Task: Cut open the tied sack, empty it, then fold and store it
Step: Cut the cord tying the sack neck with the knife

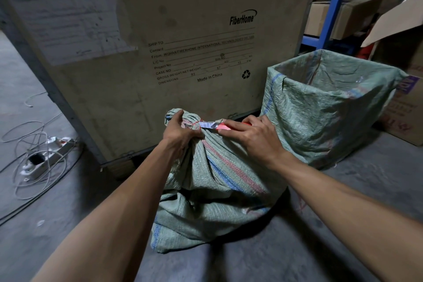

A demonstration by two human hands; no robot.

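Your left hand (180,130) is gripping the tied sack's (212,190) bunched neck on the floor; your right hand (249,137) is holding a red cutter (214,125) against its tie. Beside it, an open sack (325,107) is standing, contents hidden.

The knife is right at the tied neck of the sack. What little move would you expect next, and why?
Probably a short pull of the blade through the red tie. The left hand grips the bunched neck of the sack, the right hand holds the knife with its tip at the tie, and the tie looks uncut.
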